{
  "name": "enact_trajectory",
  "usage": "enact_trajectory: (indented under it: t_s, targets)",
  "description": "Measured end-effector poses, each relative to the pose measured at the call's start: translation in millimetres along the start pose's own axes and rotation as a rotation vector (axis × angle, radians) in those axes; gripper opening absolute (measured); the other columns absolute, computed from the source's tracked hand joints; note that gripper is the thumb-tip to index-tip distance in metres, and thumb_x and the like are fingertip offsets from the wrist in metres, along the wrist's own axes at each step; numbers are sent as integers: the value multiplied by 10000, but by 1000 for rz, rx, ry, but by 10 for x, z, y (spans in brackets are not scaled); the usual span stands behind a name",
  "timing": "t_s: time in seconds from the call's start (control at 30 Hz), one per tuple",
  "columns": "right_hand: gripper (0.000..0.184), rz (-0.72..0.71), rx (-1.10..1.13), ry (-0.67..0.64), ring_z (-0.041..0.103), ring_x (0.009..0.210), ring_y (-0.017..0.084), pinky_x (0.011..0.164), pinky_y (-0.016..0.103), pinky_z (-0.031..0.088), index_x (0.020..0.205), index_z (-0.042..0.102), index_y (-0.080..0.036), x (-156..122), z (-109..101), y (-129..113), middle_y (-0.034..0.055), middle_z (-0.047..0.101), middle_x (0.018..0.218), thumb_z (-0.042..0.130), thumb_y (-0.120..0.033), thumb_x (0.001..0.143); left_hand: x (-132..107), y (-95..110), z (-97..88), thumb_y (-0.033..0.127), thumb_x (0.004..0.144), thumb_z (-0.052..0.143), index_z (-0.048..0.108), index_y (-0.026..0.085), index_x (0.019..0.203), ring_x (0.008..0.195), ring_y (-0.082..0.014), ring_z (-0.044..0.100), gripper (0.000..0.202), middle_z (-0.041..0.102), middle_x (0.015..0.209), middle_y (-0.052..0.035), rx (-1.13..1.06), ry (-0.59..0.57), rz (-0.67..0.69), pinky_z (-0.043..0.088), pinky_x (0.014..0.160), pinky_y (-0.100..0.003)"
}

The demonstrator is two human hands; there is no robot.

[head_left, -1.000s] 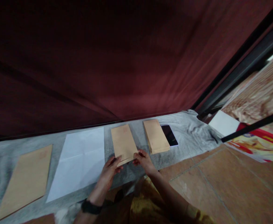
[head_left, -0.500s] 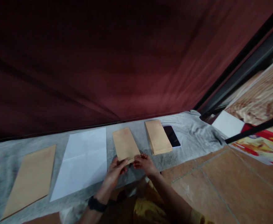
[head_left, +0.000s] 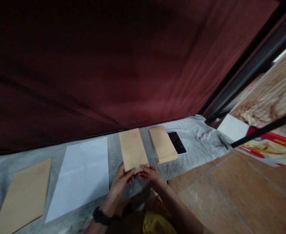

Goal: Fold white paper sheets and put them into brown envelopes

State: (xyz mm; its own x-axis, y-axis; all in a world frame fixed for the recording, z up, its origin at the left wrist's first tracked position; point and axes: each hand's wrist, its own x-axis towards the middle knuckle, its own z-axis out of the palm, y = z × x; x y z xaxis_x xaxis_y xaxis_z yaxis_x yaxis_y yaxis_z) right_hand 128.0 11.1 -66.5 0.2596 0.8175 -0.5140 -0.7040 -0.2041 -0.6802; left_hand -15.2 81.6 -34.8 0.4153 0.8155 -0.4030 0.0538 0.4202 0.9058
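Observation:
A brown paper envelope [head_left: 133,148] with a faint red print near its far end is held by its near edge. My left hand [head_left: 123,177] pinches its left near corner, thumb on top. At the right near corner, my right hand [head_left: 151,174] is closed on the same edge, fingers curled beneath. Just right of it lies a stack of brown envelopes [head_left: 163,143] on a grey cloth [head_left: 194,133]. To the left is a white sheet of paper [head_left: 80,175] with a fold line across it.
Farther left another brown envelope [head_left: 24,195] lies on the cloth. A dark-screened phone [head_left: 177,142] touches the stack's right side. Behind the cloth hangs a dark red curtain [head_left: 133,71]. Black metal bars [head_left: 240,71] and a red-and-yellow printed box [head_left: 267,146] stand at the right.
The held envelope now shows flatter and more fully to the camera, its far end raised in view. Both hands keep hold of its near edge. The camera view has shifted slightly.

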Motion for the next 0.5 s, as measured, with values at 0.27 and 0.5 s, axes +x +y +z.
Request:
enact_trajectory:
  t_s: [0.27, 0.5]
  targets:
    - [613, -45, -83, 52, 697, 604, 200, 564, 307, 571, 803, 702, -186, -33, 66, -36, 40, 742, 717, 905, -666, 481, -10, -62, -37, 431, 675, 815, 676, 182, 1007, 605, -144, 617, 438, 724, 774, -22, -23, -46, -32, 443, 534, -251]
    - [614, -33, -167, 38, 714, 660, 238, 610, 353, 581, 847, 696, -211, -37, -11, -74, 45, 738, 736, 803, -758, 590, -55, -43, -100, 486, 654, 862, 708, 159, 1102, 721, -207, 705, 576, 783, 926, -91, -76, -116, -59, 524, 638, -288]
